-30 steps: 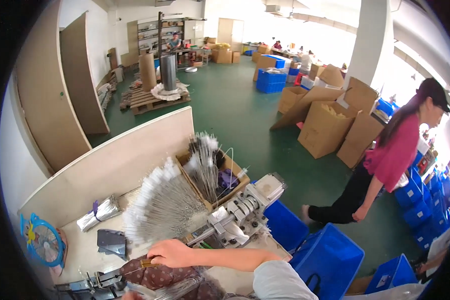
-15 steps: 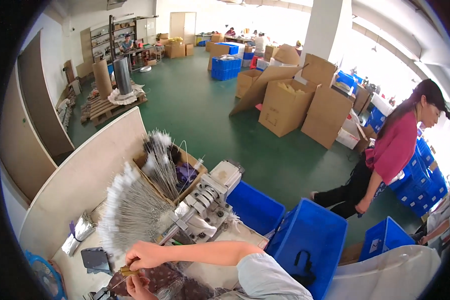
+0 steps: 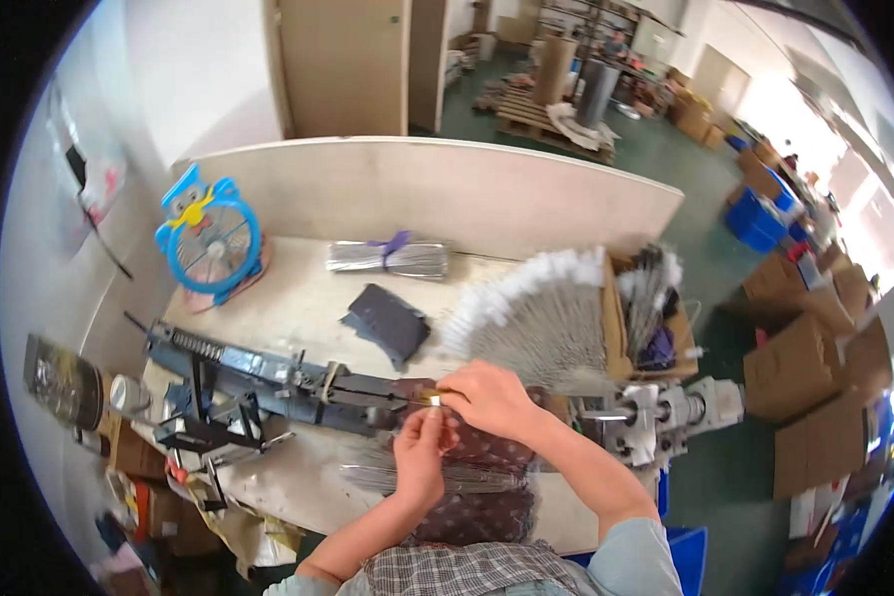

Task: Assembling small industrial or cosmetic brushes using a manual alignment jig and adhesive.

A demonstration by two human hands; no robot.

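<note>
The view has swung down and left since a moment ago: the green floor, cardboard boxes and the person in the pink top have slid out, and the pale worktop (image 3: 298, 298) now fills the middle. Both hands have come together over it. The right hand (image 3: 489, 397) pinches a small shiny metal piece (image 3: 434, 399) at its fingertips, just at the end of the long dark metal machine (image 3: 268, 382) that lies across the worktop. The left hand (image 3: 419, 459) comes up from below, its fingers closed on the same little piece, touching the right hand. Under both hands lies a dark patterned cloth (image 3: 477, 497), with a spread of thin grey wires (image 3: 387, 479) just to its left. Behind the right hand fans out a big bundle of white-tipped wires (image 3: 536, 318), leaning against a brown cardboard box (image 3: 651, 318). Further back rest a dark folded cloth (image 3: 387, 323), a tied silvery bundle (image 3: 387, 258) and a blue owl-shaped fan (image 3: 209, 238) by the partition.
</note>
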